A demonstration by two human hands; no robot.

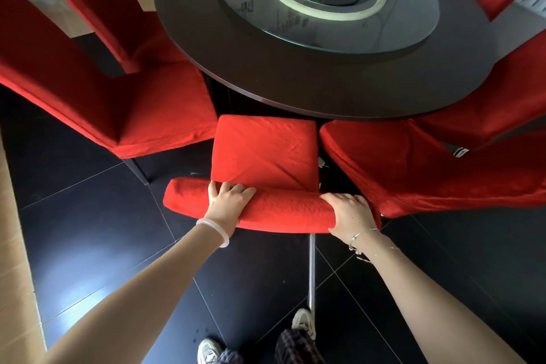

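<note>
Fingers (pixel 233 188) curl round red chair back (pixel 274 213) beside round black table (pixel 266 74), dark tiles (pixel 88 230)

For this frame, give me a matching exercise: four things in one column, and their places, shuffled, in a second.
Things:
1. left hand
2. right hand
3. round glass turntable
4. pale white bangle

Places:
A. lies on the round dark table
B. grips the right end of the backrest top of the red fabric-covered chair
C. sits round the left wrist
D. grips the backrest top nearer its middle

Pairs: 1-D, 2-B, 3-A, 4-C
</note>
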